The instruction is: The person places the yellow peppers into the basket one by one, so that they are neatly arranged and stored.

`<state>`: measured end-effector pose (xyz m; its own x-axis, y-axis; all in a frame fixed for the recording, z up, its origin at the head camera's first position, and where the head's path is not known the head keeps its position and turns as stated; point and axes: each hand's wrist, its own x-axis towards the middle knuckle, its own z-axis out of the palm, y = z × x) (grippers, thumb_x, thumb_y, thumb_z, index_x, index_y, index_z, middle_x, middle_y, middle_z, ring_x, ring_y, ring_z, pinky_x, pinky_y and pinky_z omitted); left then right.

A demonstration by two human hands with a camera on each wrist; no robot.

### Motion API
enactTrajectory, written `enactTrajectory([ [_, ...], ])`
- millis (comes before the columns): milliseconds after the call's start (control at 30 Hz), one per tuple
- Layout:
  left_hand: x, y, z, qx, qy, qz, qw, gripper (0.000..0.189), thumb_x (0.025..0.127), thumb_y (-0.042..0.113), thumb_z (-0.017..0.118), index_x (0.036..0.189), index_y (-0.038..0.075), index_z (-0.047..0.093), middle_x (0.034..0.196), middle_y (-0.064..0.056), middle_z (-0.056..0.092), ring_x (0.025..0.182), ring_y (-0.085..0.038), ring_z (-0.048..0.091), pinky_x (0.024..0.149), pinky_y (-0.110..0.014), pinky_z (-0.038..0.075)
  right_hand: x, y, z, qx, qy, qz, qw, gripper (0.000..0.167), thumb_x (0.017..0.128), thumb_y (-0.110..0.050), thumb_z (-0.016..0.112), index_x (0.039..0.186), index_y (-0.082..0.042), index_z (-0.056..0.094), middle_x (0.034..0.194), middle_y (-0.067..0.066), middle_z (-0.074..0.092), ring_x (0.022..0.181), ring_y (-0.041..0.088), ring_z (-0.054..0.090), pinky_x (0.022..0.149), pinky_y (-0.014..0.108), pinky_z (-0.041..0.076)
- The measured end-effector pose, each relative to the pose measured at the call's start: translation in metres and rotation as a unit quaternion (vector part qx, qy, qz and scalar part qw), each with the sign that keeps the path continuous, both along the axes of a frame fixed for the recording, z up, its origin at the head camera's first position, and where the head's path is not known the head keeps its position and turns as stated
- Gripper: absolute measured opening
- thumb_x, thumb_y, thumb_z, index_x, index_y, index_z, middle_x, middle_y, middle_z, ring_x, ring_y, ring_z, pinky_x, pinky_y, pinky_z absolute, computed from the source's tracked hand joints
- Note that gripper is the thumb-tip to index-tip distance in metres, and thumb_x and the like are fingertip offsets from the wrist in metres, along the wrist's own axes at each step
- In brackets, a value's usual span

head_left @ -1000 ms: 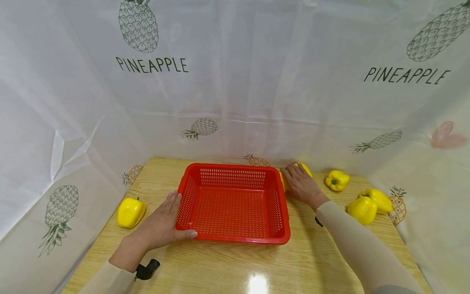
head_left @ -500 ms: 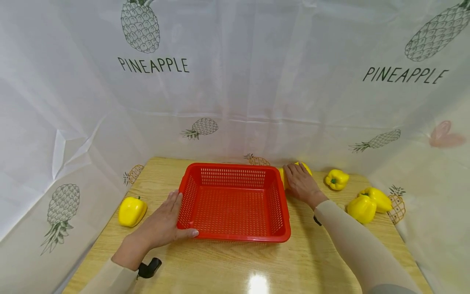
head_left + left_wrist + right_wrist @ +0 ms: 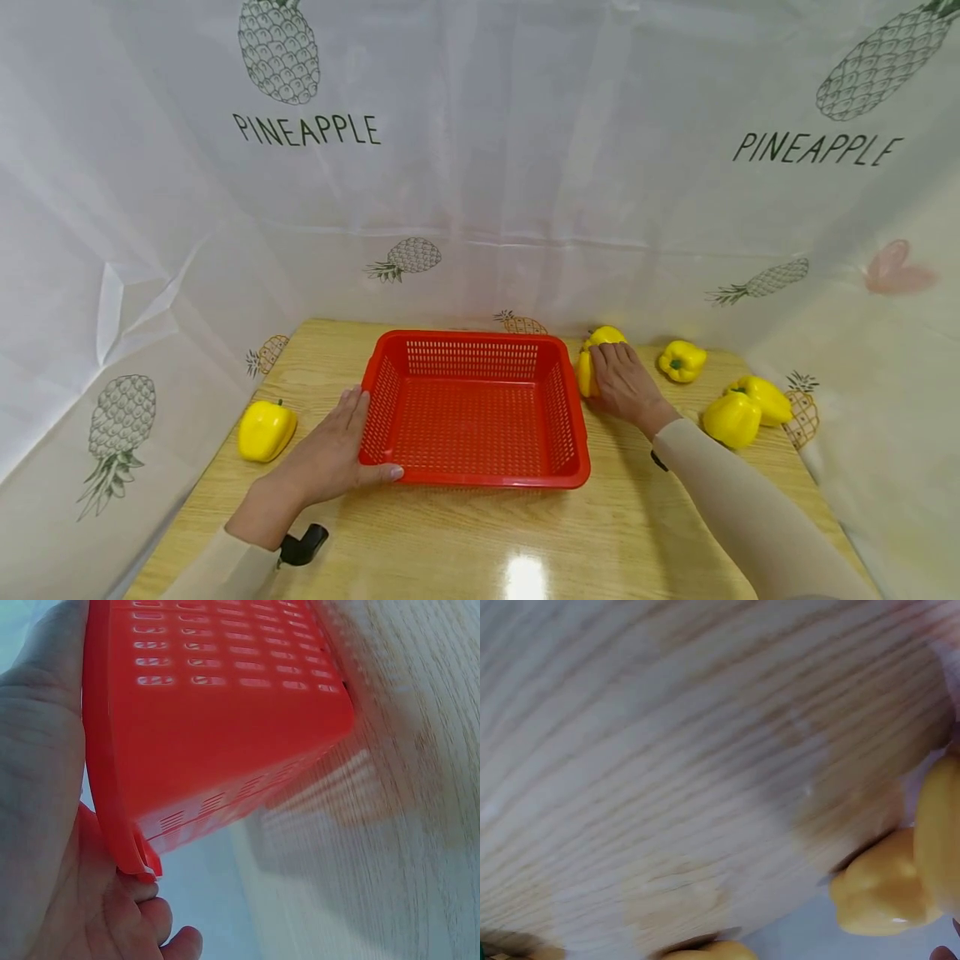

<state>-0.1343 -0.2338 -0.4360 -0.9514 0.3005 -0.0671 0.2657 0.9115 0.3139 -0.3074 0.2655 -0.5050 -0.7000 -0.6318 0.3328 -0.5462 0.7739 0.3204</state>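
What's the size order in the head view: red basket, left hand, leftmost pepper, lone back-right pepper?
Red basket
Left hand
Leftmost pepper
Lone back-right pepper; it's farther off, so true size is unsure.

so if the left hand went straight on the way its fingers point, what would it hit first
The red basket, at its left side. The left hand appears to be touching it there, so I see no gap between them.

Open tabletop (image 3: pixel 442 542) fronts the red basket (image 3: pixel 468 429) blocking the middle.
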Motion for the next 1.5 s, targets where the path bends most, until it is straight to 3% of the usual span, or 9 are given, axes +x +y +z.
enactTrajectory([
  [133, 0.0, -0.001, 0.0, 0.001, 0.003, -0.001, 1.0, 0.138, 0.081, 0.092, 0.056, 0.163, -0.012, 0.017, 0.172, -0.032, 0.013, 0.159, -0.051, 0.017, 0.125, -0.064, 0.029, 0.003, 0.002, 0.001, 0.007, -0.003, -0.019, 0.9998, 0.079, 0.083, -0.045, 0.084, 0.13, 0.007, 0.047, 0.115, 0.024, 0.057, 0.11, 0.044, 0.059, 0.108, 0.059, 0.049],
  [467, 0.001, 0.001, -0.001, 0.005, -0.006, 0.003, 1.0, 0.139, 0.08, 0.091, 0.057, 0.164, -0.011, 0.015, 0.173, -0.032, 0.011, 0.159, -0.051, 0.016, 0.124, -0.065, 0.028, 0.009, 0.003, 0.005, 0.026, -0.036, -0.072, 0.9964, 0.091, 0.082, -0.059, 0.083, 0.133, 0.007, 0.047, 0.122, 0.024, 0.059, 0.118, 0.044, 0.058, 0.111, 0.064, 0.045],
  [867, -0.001, 0.0, -0.003, 0.014, -0.004, 0.004, 0.9999, 0.139, 0.08, 0.092, 0.058, 0.164, -0.012, 0.016, 0.173, -0.032, 0.011, 0.16, -0.051, 0.015, 0.125, -0.065, 0.027, 0.013, 0.003, 0.011, 0.004, 0.049, -0.05, 0.9975, 0.099, 0.075, -0.059, 0.089, 0.134, 0.008, 0.045, 0.118, 0.026, 0.058, 0.113, 0.045, 0.057, 0.103, 0.057, 0.048],
  [1500, -0.004, 0.01, -0.003, 0.004, 0.009, -0.005, 0.9999, 0.136, 0.082, 0.087, 0.062, 0.163, -0.012, 0.018, 0.173, -0.031, 0.011, 0.16, -0.05, 0.014, 0.127, -0.062, 0.024, 0.018, 0.008, 0.046, -0.019, 0.088, -0.029, 0.9955, 0.094, 0.077, -0.048, 0.087, 0.136, 0.012, 0.044, 0.119, 0.031, 0.058, 0.111, 0.048, 0.057, 0.1, 0.055, 0.051],
])
